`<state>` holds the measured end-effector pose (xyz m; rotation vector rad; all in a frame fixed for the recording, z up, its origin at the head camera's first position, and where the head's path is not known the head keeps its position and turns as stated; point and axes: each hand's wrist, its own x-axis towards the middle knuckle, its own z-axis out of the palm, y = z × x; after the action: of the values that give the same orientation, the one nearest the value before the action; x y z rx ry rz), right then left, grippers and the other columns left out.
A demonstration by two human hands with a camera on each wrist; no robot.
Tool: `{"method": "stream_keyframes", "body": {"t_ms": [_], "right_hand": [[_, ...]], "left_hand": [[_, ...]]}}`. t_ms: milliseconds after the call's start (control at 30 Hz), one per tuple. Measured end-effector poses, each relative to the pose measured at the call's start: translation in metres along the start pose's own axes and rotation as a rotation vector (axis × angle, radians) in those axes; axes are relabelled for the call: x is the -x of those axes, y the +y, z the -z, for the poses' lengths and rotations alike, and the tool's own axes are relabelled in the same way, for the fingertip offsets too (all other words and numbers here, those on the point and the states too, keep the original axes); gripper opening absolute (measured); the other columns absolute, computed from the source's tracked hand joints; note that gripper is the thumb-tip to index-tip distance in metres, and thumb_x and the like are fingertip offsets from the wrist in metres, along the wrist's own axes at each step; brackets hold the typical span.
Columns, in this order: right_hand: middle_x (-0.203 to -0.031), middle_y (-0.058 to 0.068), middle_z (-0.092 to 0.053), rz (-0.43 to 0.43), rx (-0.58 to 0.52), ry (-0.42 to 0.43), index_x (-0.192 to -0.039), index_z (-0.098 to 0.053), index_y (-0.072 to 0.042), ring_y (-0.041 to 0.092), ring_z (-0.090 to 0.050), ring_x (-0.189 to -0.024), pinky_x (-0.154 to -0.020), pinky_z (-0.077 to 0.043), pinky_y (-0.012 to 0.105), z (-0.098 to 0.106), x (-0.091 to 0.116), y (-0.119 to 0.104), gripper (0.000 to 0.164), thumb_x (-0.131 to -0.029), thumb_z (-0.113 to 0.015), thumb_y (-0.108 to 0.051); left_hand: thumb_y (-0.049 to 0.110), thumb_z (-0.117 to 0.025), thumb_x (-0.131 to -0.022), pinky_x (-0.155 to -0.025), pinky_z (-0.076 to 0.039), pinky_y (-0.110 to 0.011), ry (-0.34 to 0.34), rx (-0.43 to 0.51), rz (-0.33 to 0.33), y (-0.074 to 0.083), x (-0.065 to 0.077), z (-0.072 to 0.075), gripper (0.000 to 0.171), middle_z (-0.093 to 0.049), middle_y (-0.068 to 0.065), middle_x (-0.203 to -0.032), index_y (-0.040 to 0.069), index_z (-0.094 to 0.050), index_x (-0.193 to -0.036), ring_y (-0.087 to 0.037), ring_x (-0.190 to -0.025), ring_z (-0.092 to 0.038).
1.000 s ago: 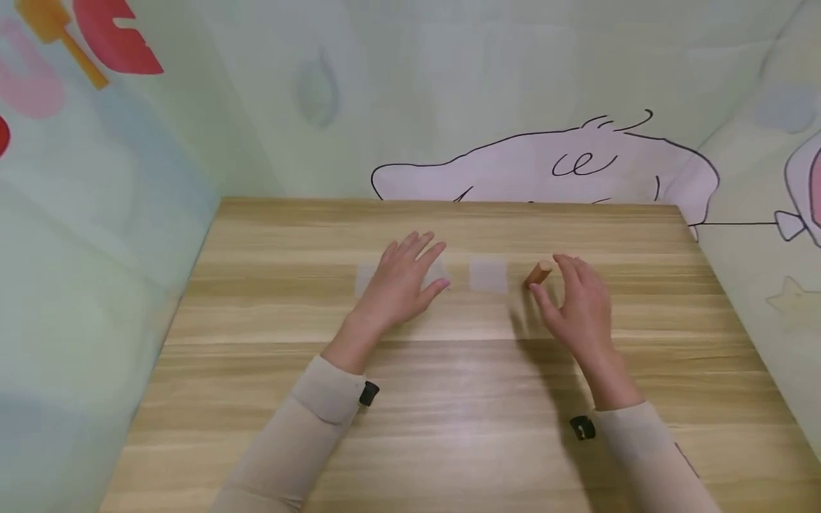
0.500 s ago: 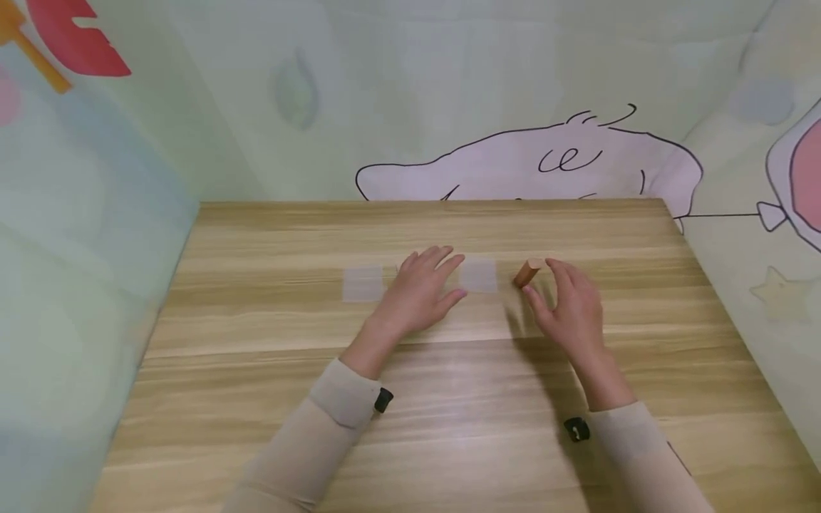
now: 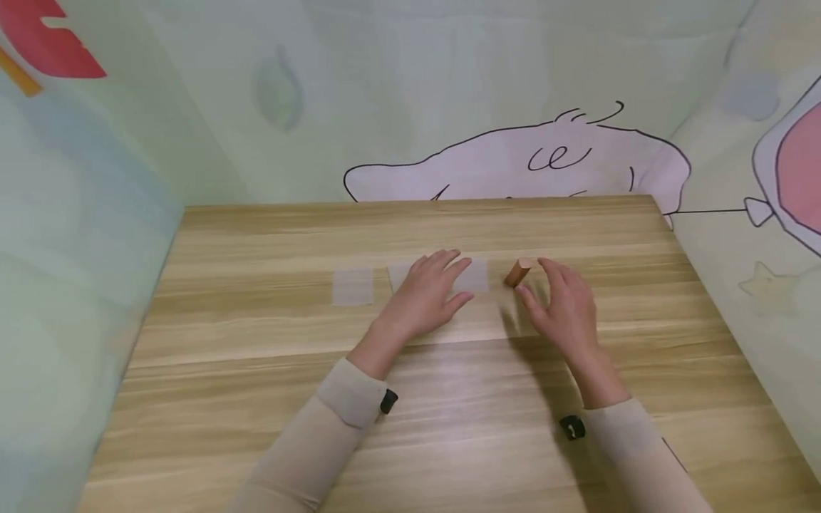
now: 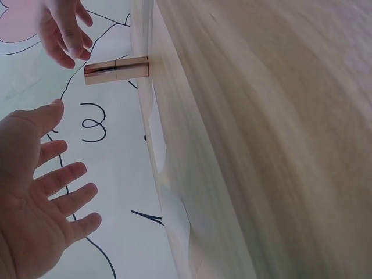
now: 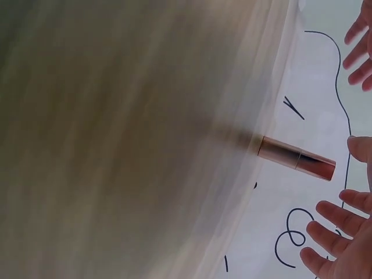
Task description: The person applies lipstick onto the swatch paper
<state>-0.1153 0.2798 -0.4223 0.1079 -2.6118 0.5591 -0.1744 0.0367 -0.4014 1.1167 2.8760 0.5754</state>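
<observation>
A copper-coloured cylinder that looks like a lipstick tube point(image 3: 518, 272) stands upright on the wooden table point(image 3: 256, 427). Both wrist views show a seam round the tube point(image 4: 116, 70). Just to its right is my right hand point(image 3: 567, 306), thumb and fingers apart; a gap separates them from the tube point(image 5: 297, 158) in the right wrist view. My left hand point(image 3: 423, 296) hovers over the pale squares left of the tube, its fingers spread and holding nothing. That hand partly covers the middle square point(image 3: 398, 274) and a little of the right-hand square point(image 3: 476, 276).
Another pale square point(image 3: 353, 286) lies flat on the table further left. In the left wrist view one square's edge point(image 4: 177, 221) curls up slightly. A printed cloth wall point(image 3: 410, 92) rises behind the table and at both sides.
My left hand has moved right, off the left-hand square and towards the tube. My right hand stays beside the tube, which stands as before. The head view has turned slightly right.
</observation>
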Motion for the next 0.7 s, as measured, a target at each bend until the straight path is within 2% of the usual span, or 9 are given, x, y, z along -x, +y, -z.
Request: {"method": "stream_keyframes", "body": {"t_ms": [200, 433, 700], "right_hand": [[-0.116, 0.024, -0.060, 0.029, 0.034, -0.009, -0.124, -0.054, 0.000, 0.041, -0.054, -0.107, -0.089, -0.042, 0.054, 0.006, -0.001, 0.008, 0.056, -0.081, -0.072, -0.031], [-0.119, 0.024, -0.058, 0.018, 0.085, -0.079, -0.125, -0.053, 0.000, 0.041, -0.052, -0.110, -0.093, -0.040, 0.054, 0.009, -0.006, 0.011, 0.058, -0.082, -0.070, -0.035], [-0.118, 0.024, -0.059, 0.016, 0.121, -0.109, -0.124, -0.054, 0.001, 0.041, -0.053, -0.109, -0.091, -0.042, 0.055, 0.007, -0.007, 0.014, 0.058, -0.083, -0.069, -0.037]], "left_hand": [[0.045, -0.050, -0.094, -0.111, -0.023, -0.045, -0.023, 0.008, -0.006, 0.006, -0.005, -0.003, 0.056, -0.037, -0.007, -0.146, 0.015, -0.042, -0.141, -0.023, -0.136, -0.030], [0.045, -0.050, -0.094, -0.111, -0.022, -0.046, -0.040, 0.009, -0.017, 0.010, -0.012, -0.006, 0.057, -0.037, -0.007, -0.146, 0.015, -0.041, -0.141, -0.024, -0.137, -0.030], [0.046, -0.051, -0.094, -0.111, -0.022, -0.047, -0.042, -0.010, -0.024, 0.015, -0.019, -0.011, 0.057, -0.037, -0.006, -0.147, 0.017, -0.040, -0.142, -0.024, -0.137, -0.029]]}}
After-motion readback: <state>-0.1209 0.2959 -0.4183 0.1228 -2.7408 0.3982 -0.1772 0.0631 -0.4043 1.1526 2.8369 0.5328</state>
